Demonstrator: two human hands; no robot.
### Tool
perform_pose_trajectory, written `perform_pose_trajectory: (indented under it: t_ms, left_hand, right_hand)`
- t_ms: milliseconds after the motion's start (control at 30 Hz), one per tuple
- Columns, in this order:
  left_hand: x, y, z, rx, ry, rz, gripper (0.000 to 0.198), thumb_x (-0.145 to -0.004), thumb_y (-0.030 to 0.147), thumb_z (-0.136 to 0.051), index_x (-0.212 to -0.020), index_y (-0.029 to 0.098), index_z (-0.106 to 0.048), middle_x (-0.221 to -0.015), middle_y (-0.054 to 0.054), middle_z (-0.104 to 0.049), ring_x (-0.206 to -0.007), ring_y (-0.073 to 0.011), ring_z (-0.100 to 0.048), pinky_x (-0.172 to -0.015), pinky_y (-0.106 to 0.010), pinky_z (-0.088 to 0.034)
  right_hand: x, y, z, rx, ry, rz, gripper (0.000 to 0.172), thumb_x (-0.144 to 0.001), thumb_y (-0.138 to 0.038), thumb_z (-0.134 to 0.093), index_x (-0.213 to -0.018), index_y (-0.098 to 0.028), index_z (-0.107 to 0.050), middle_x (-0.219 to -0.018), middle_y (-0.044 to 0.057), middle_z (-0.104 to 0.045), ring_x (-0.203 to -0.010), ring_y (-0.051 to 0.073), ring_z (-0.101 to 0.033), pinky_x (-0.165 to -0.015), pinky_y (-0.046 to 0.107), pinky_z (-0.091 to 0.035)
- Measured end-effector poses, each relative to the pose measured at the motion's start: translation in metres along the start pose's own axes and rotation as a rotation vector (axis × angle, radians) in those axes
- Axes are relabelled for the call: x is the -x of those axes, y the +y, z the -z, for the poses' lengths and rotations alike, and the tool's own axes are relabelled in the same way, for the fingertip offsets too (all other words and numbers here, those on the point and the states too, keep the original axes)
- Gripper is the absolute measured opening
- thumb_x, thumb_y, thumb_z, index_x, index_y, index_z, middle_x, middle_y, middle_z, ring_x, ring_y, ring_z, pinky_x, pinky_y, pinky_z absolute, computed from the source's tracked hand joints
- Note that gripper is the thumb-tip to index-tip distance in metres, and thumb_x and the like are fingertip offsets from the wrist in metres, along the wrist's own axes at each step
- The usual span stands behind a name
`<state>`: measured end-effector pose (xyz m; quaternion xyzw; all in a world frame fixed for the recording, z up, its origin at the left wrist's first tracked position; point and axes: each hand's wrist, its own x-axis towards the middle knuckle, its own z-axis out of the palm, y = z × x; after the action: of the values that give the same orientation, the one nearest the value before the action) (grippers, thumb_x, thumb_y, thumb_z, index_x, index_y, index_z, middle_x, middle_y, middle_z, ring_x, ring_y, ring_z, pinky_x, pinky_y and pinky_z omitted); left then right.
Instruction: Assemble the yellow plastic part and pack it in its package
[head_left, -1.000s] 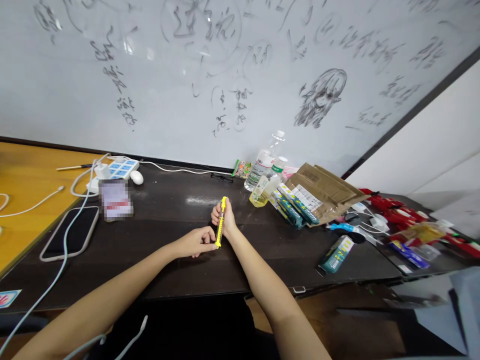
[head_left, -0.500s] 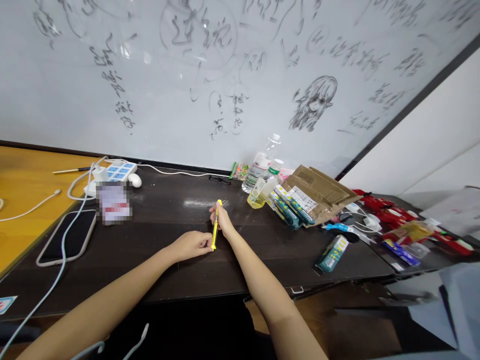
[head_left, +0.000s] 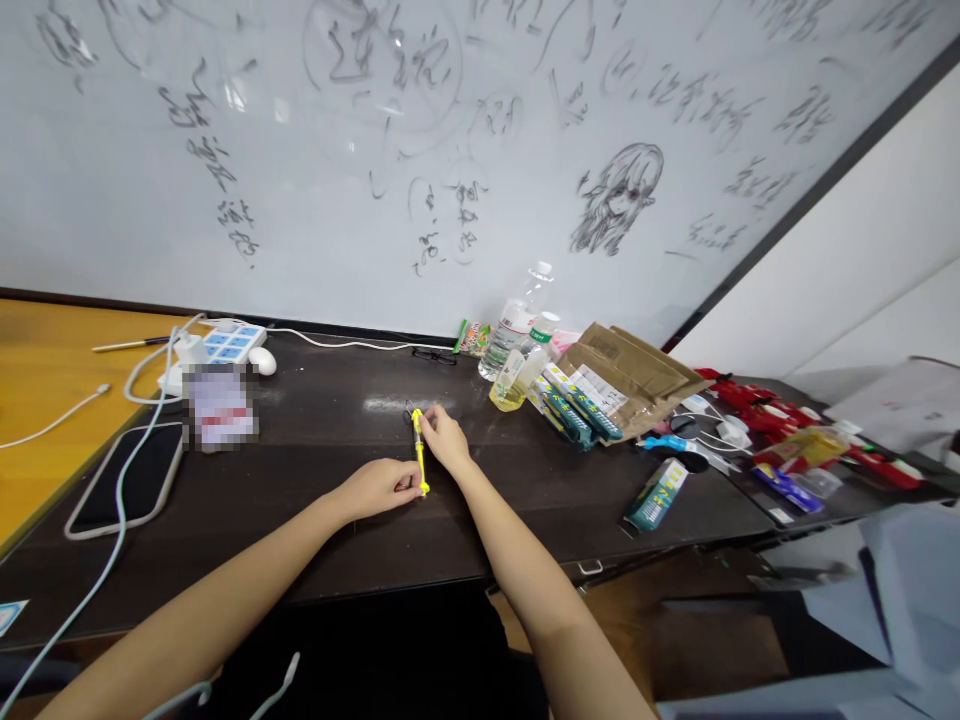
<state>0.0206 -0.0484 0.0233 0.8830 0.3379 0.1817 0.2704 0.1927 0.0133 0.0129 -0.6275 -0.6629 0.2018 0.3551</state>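
A slim yellow tool (head_left: 420, 455) stands nearly upright in the picture, low over the dark desk (head_left: 315, 400). My left hand (head_left: 386, 487) pinches its lower end. At the upper end, the fingers of my right hand (head_left: 444, 438) are closed on its right side. A thin dark loop or tip shows just above the yellow top; it is too small to make out.
Left are a phone (head_left: 127, 478), a power strip (head_left: 234, 343) and white cables. Bottles (head_left: 512, 335), green boxes (head_left: 574, 405) and a brown cardboard package (head_left: 637, 375) stand at the right rear. Another green box (head_left: 654, 497) lies nearer the front edge. Black glasses (head_left: 435, 355) lie behind.
The yellow tool has turned, its top now leaning left instead of right. My right hand has shifted and now shows at the tool's right side. The whole view has moved slightly.
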Motion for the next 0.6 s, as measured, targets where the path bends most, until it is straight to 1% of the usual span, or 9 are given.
perform_pose_trajectory:
  t_ms: [133, 267, 333, 467, 600]
  left_hand:
    - [0.0, 0.001, 0.001, 0.007, 0.007, 0.0, 0.023, -0.084, 0.039, -0.048, -0.078, 0.019, -0.057, -0.062, 0.003, -0.055, -0.054, -0.0094, -0.046, -0.054, -0.021, -0.029]
    - [-0.001, -0.001, 0.001, 0.001, 0.002, 0.006, 0.02, -0.082, 0.037, -0.051, -0.078, 0.019, -0.058, -0.063, 0.003, -0.055, -0.055, -0.0094, -0.046, -0.054, -0.021, -0.029]
    - [-0.001, -0.001, 0.001, -0.005, 0.008, -0.016, 0.017, -0.081, 0.035, -0.052, -0.078, 0.019, -0.058, -0.065, 0.003, -0.055, -0.056, -0.0097, -0.047, -0.055, -0.021, -0.03]
    - [-0.001, -0.003, 0.001, -0.011, 0.021, -0.084, 0.016, -0.084, 0.032, -0.05, -0.082, 0.019, -0.059, -0.075, 0.001, -0.057, -0.066, -0.0114, -0.051, -0.062, -0.021, -0.034]
    - [0.0, -0.006, 0.001, -0.037, 0.028, -0.095, 0.016, -0.086, 0.031, -0.049, -0.088, 0.021, -0.061, -0.084, 0.0, -0.058, -0.074, -0.0118, -0.054, -0.066, -0.021, -0.035]
  right_hand:
    - [0.001, -0.001, -0.001, -0.054, 0.025, 0.002, 0.013, -0.082, -0.036, -0.054, -0.076, -0.026, -0.05, -0.054, -0.004, -0.048, -0.053, 0.014, -0.044, -0.054, 0.023, -0.024]
    - [0.002, -0.004, 0.0, 0.012, 0.018, -0.019, 0.011, -0.083, -0.036, -0.053, -0.078, -0.026, -0.051, -0.055, -0.004, -0.048, -0.056, 0.014, -0.046, -0.055, 0.023, -0.027]
    - [0.002, -0.006, 0.001, 0.024, 0.022, -0.021, 0.011, -0.082, -0.036, -0.054, -0.079, -0.026, -0.051, -0.054, -0.004, -0.048, -0.055, 0.014, -0.046, -0.055, 0.024, -0.027]
    - [0.0, -0.001, 0.001, -0.083, 0.034, -0.025, 0.013, -0.079, -0.036, -0.057, -0.076, -0.026, -0.05, -0.051, -0.006, -0.047, -0.051, 0.014, -0.045, -0.054, 0.023, -0.026]
    - [-0.007, 0.006, 0.001, -0.207, 0.042, -0.076, 0.015, -0.081, -0.04, -0.052, -0.08, -0.026, -0.049, -0.05, -0.008, -0.046, -0.049, 0.013, -0.043, -0.052, 0.022, -0.029]
